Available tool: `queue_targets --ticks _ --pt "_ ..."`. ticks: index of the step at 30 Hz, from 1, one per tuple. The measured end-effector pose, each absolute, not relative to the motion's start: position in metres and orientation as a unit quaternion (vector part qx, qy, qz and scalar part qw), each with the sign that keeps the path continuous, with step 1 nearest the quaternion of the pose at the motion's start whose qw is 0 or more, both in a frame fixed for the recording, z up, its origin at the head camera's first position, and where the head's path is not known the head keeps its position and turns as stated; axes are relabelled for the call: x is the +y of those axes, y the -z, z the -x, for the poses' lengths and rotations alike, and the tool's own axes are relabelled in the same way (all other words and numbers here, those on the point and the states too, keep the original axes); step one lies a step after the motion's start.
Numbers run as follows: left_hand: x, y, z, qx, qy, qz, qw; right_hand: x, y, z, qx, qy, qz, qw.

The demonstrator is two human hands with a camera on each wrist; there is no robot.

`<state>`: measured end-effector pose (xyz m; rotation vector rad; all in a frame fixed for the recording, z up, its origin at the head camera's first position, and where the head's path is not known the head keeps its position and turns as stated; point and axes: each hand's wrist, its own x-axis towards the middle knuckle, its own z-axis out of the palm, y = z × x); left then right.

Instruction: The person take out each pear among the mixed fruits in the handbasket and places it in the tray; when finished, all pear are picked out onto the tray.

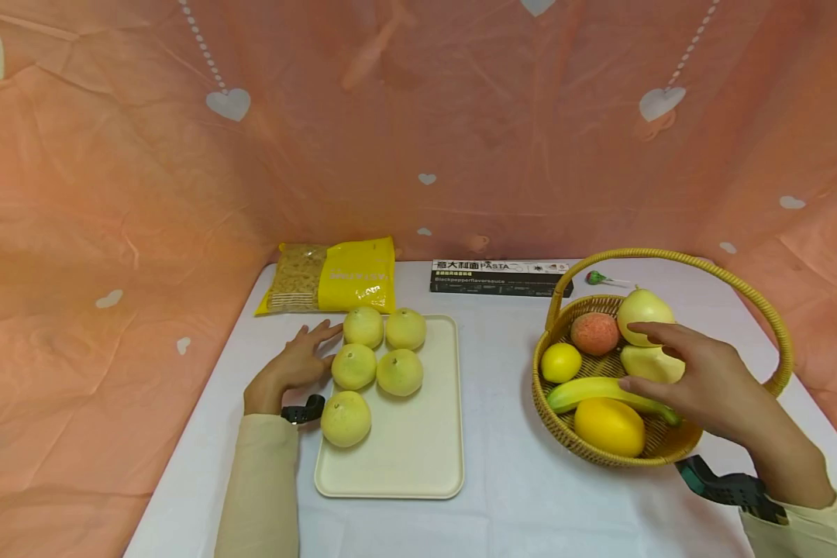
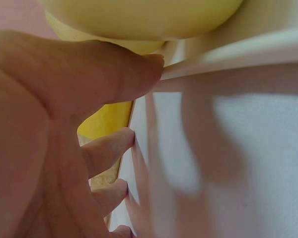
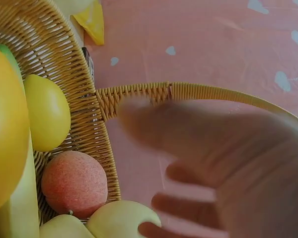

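Several round pale yellow-green melons point(image 1: 401, 373) sit on a cream rectangular tray point(image 1: 411, 457). At the tray's left edge is my left hand point(image 1: 294, 368), fingers spread beside the melons. The left wrist view shows its thumb point(image 2: 124, 69) at the tray rim, just below a melon; whether they touch I cannot tell. My right hand point(image 1: 714, 380) hovers over a wicker basket point(image 1: 551, 430), fingers apart and holding nothing. Inside lie a peach point(image 3: 74, 183), a lemon point(image 1: 561, 363), a banana point(image 1: 586, 391), a yellow mango-like fruit point(image 1: 610, 428), a round pale pear point(image 1: 645, 310) and another pale fruit point(image 1: 652, 364) partly behind the hand.
Behind the tray lies a yellow pasta bag point(image 1: 356, 275). A black-and-white pasta box point(image 1: 495, 279) lies at the back middle, with a small lollipop point(image 1: 600, 278) to its right. The basket's tall handle point(image 1: 739, 283) arches beyond my right hand. White cloth covers the table point(image 1: 498, 434).
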<state>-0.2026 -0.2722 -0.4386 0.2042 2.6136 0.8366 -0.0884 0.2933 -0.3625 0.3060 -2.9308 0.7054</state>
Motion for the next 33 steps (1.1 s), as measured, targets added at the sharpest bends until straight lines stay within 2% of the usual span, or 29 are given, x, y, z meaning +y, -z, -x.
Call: queue_targets --ticks 13,21,29,33 --pt "-0.273 0.441 0.204 0.93 -0.301 -0.063 0.204 0.296 0.361 0.111 -0.989 -0.131 -0.049 -0.041" --pt "-0.271 0.439 0.205 0.935 -0.281 -0.062 0.205 0.3 0.375 0.112 -0.989 -0.145 -0.022 -0.015" --pt "-0.271 0.438 0.205 0.935 -0.284 -0.06 0.205 0.302 0.385 0.114 -0.985 -0.167 0.005 -0.036" --pt "-0.272 0.438 0.205 0.934 -0.288 -0.057 0.206 0.303 0.388 0.116 -0.986 -0.167 0.005 -0.03"
